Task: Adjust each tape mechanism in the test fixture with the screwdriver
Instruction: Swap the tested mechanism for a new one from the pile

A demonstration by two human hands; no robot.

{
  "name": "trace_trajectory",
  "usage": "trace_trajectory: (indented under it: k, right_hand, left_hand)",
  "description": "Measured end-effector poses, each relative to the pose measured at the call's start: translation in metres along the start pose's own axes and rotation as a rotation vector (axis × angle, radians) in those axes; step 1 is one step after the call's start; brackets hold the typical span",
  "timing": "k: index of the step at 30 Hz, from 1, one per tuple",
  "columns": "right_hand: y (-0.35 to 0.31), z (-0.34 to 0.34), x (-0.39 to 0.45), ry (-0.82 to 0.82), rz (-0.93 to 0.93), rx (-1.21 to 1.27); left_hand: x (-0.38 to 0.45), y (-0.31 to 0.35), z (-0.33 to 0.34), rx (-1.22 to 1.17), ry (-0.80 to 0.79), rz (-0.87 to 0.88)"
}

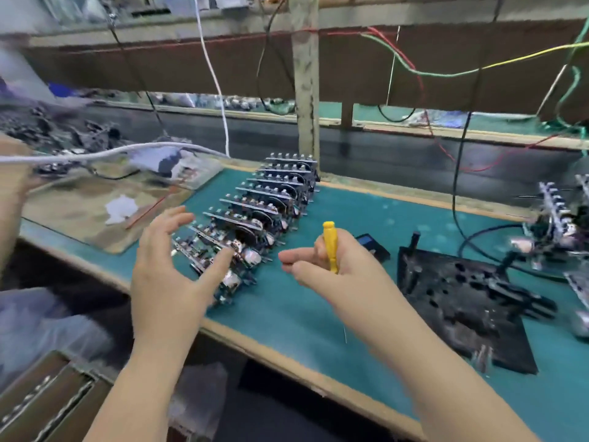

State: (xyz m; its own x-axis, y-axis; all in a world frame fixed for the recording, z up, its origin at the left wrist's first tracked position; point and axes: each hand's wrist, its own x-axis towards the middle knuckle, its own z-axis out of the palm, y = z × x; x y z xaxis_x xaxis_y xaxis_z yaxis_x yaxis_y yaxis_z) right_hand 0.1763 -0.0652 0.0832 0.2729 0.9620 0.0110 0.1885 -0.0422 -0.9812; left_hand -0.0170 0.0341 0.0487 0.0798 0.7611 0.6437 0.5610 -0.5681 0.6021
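A row of several tape mechanisms stands on edge on the green bench mat, running from the near left toward the back post. My left hand hovers with spread fingers over the nearest mechanism, thumb close to it, holding nothing. My right hand grips a yellow-handled screwdriver upright, handle end up, to the right of the row. A black test fixture with pegs and holes lies flat on the mat at the right.
More mechanisms and black cables sit at the far right. A worn brown board with a white scrap lies to the left. A wooden post rises behind the row. Wires hang overhead. The bench's front edge runs diagonally.
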Motion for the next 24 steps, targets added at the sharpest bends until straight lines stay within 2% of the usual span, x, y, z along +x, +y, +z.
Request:
trace_trajectory:
  k: [4, 6, 8, 10, 14, 16, 18, 20, 22, 24]
  right_hand:
    - [0.007, 0.034, 0.02, -0.002, -0.035, -0.068]
    - [0.011, 0.052, 0.03, -0.034, -0.044, -0.081]
    - [0.014, 0.069, 0.036, -0.072, -0.045, -0.084]
    - [0.019, 0.082, 0.038, -0.087, -0.05, -0.088]
    - [0.015, 0.087, 0.027, -0.019, -0.101, -0.041]
    - [0.006, 0.077, 0.015, 0.017, -0.125, 0.008]
    - [-0.005, 0.059, 0.001, 0.019, -0.127, 0.016]
    - [-0.017, 0.032, -0.011, -0.048, -0.07, -0.025]
    - [-0.029, 0.001, -0.021, -0.182, -0.024, 0.046]
    - [-0.038, -0.03, -0.03, -0.209, -0.028, 0.122]
  left_hand:
    - [0.007, -0.03, -0.011, 0.152, -0.274, -0.249]
    - [0.009, -0.04, -0.009, 0.076, -0.378, -0.346]
    - [0.009, -0.046, -0.004, -0.064, -0.407, -0.359]
    - [0.006, -0.051, -0.001, -0.13, -0.359, -0.32]
    - [-0.014, -0.04, -0.01, -0.109, -0.111, -0.169]
    - [-0.028, -0.021, -0.016, -0.087, -0.047, 0.044]
    - [-0.025, -0.008, -0.017, -0.178, -0.002, 0.245]
    - [0.003, 0.006, -0.01, -0.359, 0.022, 0.221]
    - [0.02, 0.03, 0.012, -0.548, -0.053, 0.177]
    - [0.01, 0.07, 0.038, -0.546, 0.053, 0.413]
